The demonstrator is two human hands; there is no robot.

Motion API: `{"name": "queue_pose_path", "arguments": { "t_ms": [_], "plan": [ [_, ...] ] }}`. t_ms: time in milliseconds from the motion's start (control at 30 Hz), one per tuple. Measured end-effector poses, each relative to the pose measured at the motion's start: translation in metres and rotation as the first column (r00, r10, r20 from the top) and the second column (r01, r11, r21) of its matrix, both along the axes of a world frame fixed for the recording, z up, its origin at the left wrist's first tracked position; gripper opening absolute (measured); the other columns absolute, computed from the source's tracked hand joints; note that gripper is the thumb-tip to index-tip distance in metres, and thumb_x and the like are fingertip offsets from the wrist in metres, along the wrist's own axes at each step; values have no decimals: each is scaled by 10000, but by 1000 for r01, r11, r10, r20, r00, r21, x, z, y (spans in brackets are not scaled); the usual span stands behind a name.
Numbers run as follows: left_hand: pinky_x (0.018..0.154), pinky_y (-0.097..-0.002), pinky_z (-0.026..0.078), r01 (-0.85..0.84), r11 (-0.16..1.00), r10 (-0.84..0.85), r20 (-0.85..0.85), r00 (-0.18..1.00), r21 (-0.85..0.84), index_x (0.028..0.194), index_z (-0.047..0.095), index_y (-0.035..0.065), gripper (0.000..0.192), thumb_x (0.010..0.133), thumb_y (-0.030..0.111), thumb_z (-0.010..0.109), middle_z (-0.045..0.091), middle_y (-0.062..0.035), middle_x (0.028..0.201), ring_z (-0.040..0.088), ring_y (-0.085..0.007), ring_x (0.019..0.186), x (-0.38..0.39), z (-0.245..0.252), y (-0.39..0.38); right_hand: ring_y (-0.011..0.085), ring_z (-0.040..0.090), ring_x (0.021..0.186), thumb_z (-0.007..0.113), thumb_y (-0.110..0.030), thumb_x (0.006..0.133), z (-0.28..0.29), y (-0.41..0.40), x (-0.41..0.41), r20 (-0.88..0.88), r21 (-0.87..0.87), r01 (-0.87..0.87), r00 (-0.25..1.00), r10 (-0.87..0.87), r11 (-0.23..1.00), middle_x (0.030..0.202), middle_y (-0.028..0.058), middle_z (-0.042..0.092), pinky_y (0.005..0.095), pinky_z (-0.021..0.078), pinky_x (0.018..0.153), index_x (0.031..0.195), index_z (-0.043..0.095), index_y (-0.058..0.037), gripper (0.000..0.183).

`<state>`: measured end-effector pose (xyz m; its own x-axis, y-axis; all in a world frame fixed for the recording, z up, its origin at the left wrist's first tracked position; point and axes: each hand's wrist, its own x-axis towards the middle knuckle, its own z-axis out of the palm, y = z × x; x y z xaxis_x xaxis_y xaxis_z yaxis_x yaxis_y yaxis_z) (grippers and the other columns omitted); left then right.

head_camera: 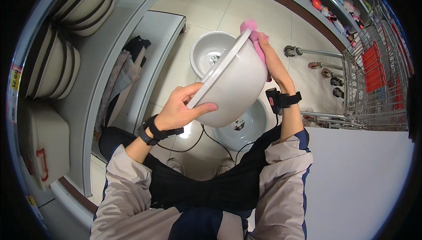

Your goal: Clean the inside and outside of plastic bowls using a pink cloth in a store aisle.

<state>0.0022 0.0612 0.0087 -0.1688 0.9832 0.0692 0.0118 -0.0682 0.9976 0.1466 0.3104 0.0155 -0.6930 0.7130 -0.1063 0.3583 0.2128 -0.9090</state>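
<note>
A light grey plastic basin [234, 81] is held up tilted on its side before me, its outside facing right. My left hand [185, 105] grips its rim at the lower left, thumb on the outer wall. With my right hand [272, 57] I press a pink cloth [258, 44] to the upper right of the basin; part of the cloth sticks out past the rim. Two more basins are on the floor: a pale one [201, 47] behind the held basin, and a bluish-grey one [252, 131] below it, between my legs. Both bear labels inside. The held basin partly hides both.
Grey metal shelves [115, 39] at the left hold cream bins with dark bands [54, 65], a lidded box [49, 141] and crumpled cloths [123, 72]. Wire shopping carts [369, 72] are at the right, above a white surface [359, 180]. Plush toys [316, 4] line far shelves. Black cables hang near my wrists.
</note>
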Motion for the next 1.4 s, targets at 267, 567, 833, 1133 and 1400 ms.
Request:
{"name": "queue_pose_path", "arguments": {
  "t_ms": [267, 567, 833, 1133, 1400],
  "plan": [
    [795, -240, 502, -131, 991, 127, 159, 979, 15, 1195, 586, -49, 443, 831, 145, 746, 672, -71, 1010, 629, -104, 882, -22, 12, -16, 135, 549, 1053, 330, -635, 962, -32, 15, 7, -274, -486, -73, 959, -73, 871, 1170, 96, 586, 259, 450, 885, 1311, 503, -42, 710],
    [803, -311, 548, -387, 920, 280, 577, 767, 68, 1207, 539, -36, 472, 948, 355, 594, 653, -132, 1079, 662, -190, 930, -38, 11, 3, 233, 490, 1222, 313, -581, 988, -63, -1, 2, -423, -694, -156, 878, -223, 703, 1338, 124, 511, 365, 406, 1032, 1403, 399, -58, 674],
    [885, -383, 536, -481, 875, 334, 787, 519, -55, 1289, 488, -11, 487, 978, 361, 533, 593, -161, 1221, 627, -258, 1051, -43, 6, 12, 239, 488, 1240, 275, -607, 982, -96, -40, -10, -368, -793, -151, 891, -266, 591, 1367, 109, 506, 395, 388, 1051, 1426, 382, -77, 699],
    [933, -377, 488, -649, 752, 522, 706, 479, -115, 1298, 482, 8, 524, 965, 408, 547, 591, -131, 1208, 591, -252, 1087, -51, -17, 23, 258, 319, 1376, 256, -637, 971, -111, -113, -21, -422, -876, -342, 885, -196, 341, 1495, 111, 332, 430, 253, 1137, 1484, 236, -68, 766],
    [944, -354, 463, -634, 757, 542, 695, 473, -158, 1268, 498, 22, 509, 968, 432, 537, 595, -93, 1189, 584, -202, 1082, -31, -19, 31, 261, 224, 1419, 349, -582, 978, -88, -161, -19, -316, -713, -199, 947, -56, 672, 1525, 152, 248, 394, 149, 1164, 1492, 168, -18, 784]
  ]
}}
